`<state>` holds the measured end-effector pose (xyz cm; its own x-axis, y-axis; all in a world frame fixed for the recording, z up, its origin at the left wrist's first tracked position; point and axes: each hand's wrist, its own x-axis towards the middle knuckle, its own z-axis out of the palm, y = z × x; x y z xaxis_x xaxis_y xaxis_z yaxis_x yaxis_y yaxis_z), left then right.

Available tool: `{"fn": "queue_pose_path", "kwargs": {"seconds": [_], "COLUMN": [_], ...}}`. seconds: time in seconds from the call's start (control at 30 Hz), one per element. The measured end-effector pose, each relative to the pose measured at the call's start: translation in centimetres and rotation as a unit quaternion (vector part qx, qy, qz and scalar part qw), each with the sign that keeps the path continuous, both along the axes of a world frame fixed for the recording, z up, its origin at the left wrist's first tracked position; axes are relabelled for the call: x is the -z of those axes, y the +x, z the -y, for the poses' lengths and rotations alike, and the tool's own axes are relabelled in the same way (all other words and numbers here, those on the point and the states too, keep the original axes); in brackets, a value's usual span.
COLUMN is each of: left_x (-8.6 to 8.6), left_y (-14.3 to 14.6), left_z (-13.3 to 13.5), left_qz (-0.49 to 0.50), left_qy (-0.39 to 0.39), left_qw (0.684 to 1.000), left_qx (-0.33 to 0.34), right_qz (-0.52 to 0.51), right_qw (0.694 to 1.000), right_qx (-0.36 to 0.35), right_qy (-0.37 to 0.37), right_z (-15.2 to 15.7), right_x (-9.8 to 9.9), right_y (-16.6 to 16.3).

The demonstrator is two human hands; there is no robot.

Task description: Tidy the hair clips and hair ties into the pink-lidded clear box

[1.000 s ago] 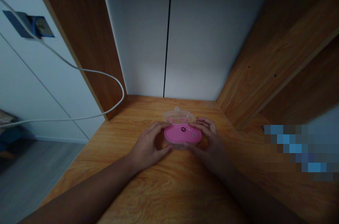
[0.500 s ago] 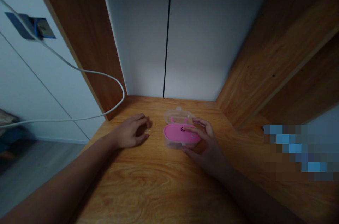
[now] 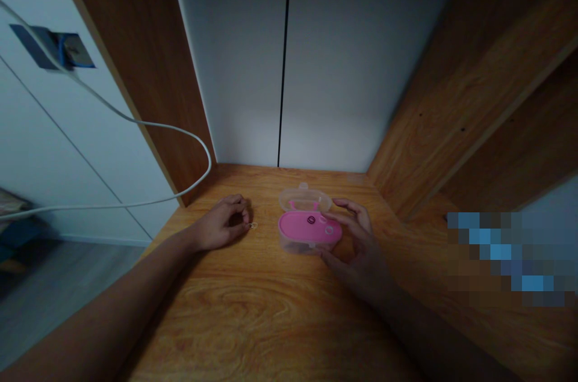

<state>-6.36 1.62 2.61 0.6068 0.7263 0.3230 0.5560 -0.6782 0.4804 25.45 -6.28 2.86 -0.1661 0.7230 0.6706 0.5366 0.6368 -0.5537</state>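
Observation:
A small pink oval box (image 3: 309, 230) with its clear lid tipped up at the back stands on the wooden desk (image 3: 253, 304). A dark ring and two pale rings lie on its pink inside. My right hand (image 3: 356, 246) curls round the box's right side, thumb at its front edge and fingers at its back. My left hand (image 3: 221, 225) rests on the desk to the left of the box, fingertips pinched at a small pale ring (image 3: 251, 225) that lies on the wood.
The desk sits in a wooden alcove with a white back panel (image 3: 289, 63) and wooden side walls. A white cable (image 3: 149, 123) hangs from a wall plug at upper left. A blurred patch covers the far right.
My left hand left the box and moved left to the small ring on the desk, then closed its fingers on it. My right hand stayed at the box.

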Motion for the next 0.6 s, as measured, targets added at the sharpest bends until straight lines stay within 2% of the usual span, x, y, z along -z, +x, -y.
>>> {"fn": "queue_pose_path", "kwargs": {"seconds": [0.4, 0.6], "left_x": [0.8, 0.8], "left_y": [1.3, 1.6], "left_z": [0.4, 0.6], "left_qz": [-0.004, -0.018], "left_qy": [0.02, 0.022], "left_qw": [0.998, 0.998], "left_qx": [-0.065, -0.054], "right_qz": [-0.001, -0.002], "right_qw": [1.0, 1.0], "right_qx": [0.001, -0.011], "right_qy": [-0.016, -0.019], "right_z": [0.2, 0.4], "right_x": [0.1, 0.0], "right_y": [0.1, 0.0]}}
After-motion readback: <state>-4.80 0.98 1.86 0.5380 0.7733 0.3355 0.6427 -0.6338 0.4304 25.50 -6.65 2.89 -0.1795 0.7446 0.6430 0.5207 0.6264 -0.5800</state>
